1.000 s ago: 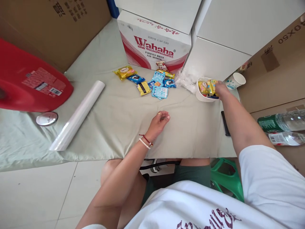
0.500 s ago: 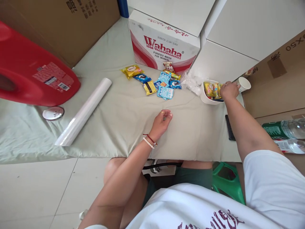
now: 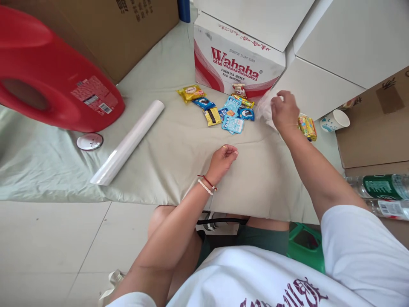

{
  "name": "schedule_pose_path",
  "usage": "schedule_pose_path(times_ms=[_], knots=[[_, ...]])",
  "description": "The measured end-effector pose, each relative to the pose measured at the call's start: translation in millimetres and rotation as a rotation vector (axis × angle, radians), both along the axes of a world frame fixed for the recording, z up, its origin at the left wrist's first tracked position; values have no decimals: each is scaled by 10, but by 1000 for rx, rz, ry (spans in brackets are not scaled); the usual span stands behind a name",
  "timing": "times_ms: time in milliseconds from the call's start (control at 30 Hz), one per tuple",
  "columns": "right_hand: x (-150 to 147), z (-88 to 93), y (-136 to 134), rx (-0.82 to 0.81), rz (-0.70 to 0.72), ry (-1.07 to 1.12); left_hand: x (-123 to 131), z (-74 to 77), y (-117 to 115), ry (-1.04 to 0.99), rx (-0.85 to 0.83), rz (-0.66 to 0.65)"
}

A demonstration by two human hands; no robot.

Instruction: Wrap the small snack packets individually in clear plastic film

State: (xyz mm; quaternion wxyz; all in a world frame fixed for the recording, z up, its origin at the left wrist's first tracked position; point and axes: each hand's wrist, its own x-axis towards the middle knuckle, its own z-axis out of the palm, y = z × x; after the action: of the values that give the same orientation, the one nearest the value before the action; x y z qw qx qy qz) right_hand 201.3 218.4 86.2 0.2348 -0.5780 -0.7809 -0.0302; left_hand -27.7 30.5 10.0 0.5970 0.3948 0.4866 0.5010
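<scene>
The right hand (image 3: 285, 111) hangs palm down, fingers bent and blurred, over a piece of crumpled clear plastic film (image 3: 265, 110); whether it pinches the film or only brushes it, I cannot tell. The film lies at nine o'clock from that hand, right against or just under its fingertips, too bunched to show a definite long axis. The right hand is far nearer to it than the left hand (image 3: 225, 160), which rests on the tablecloth (image 3: 258, 175) at eight o'clock from the right, fingers loosely curled, thumb close to the fingertips, no object visible in it.

Beside the right wrist, at four o'clock from the hand, sit yellow snack packets (image 3: 307, 128), with a patterned paper cup (image 3: 335, 121) farther out at three. Beyond the film, at nine, is a loose group of snack sachets, the light-blue sachet (image 3: 233, 125) nearest the left hand, at its twelve to one o'clock. The Wahaha water carton (image 3: 236, 64) stands behind them, at ten from the right hand. Well off at nine from the left hand lies a white roll (image 3: 128, 143), its length pointing between one and two o'clock
</scene>
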Motion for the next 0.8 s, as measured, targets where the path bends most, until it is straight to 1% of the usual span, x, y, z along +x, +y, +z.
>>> schedule_pose_path(times_ms=[67,100,133,167,200,267,300,333,367,433,500,567,600,633,667,733,767,800], knots=[[30,143,-187,113,-28,178,-4,20,12,-11,15,-1],[40,201,-310,123,-48,322,-4,33,15,-20,15,-4],[42,241,-451,79,-70,497,-2,47,14,-31,8,-9],[34,258,-607,-23,-93,683,3,60,10,-51,-8,-16],[13,251,-776,-170,-111,861,9,72,2,-80,-31,-27],[-66,169,-1133,-518,-121,1129,25,86,-22,-177,-97,-62],[-122,103,-1311,-662,-118,1214,33,86,-34,-243,-138,-88],[-183,27,-1481,-762,-119,1280,41,81,-45,-313,-179,-119],[-246,-54,-1638,-827,-123,1332,48,71,-54,-379,-214,-150],[-354,-210,-1892,-901,-135,1412,54,40,-63,-463,-241,-188],[-404,-339,-2053,-936,-148,1461,49,5,-62,-461,-213,-174],[-375,-432,-2128,-936,-160,1466,35,-21,-51,-408,-175,-134],[-335,-465,-2142,-905,-170,1438,27,-27,-43,-382,-163,-118],[-284,-487,-2146,-835,-188,1387,21,-30,-34,-359,-155,-107],[-230,-498,-2146,-728,-216,1318,18,-28,-26,-335,-145,-97],[-143,-495,-2141,-466,-257,1162,21,-17,-14,-274,-117,-74],[-123,-485,-2139,-367,-250,1092,29,-10,-11,-239,-102,-66],[-121,-473,-2138,-313,-217,1029,39,-3,-12,-206,-85,-67]])
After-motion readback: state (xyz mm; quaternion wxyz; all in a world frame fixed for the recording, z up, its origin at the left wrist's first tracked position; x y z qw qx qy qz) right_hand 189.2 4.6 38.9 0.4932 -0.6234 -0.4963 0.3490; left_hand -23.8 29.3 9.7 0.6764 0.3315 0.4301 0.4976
